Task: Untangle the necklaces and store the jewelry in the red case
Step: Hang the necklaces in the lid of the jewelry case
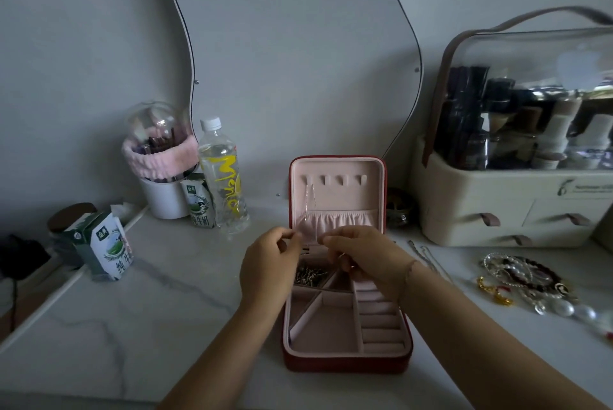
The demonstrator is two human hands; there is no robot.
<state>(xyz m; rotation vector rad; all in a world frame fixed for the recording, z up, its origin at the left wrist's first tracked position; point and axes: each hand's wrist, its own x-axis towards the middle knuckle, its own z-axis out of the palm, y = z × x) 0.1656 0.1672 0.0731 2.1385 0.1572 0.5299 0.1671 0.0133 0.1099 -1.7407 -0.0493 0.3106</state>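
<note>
The red case (345, 364) lies open on the marble table, its pink lid upright with small hooks. A thin silver necklace (309, 204) hangs from the leftmost hook down toward the lid's gathered pocket. My left hand (268, 268) and my right hand (361, 257) are both over the case's hinge, each pinching the fine chain near its lower end. Small earrings (310, 275) fill a top-left compartment. Another thin chain (428, 258) lies on the table right of the case. A pile of pearl and bead jewelry (527, 280) with gold earrings (494, 292) lies further right.
A cosmetics organiser (517, 207) with a clear lid stands at the back right. A water bottle (224, 177), milk cartons (106, 247) and a brush cup (164, 177) stand at the left. A wavy mirror (292, 44) leans on the wall. A small glass jar (399, 209) sits beside the case lid.
</note>
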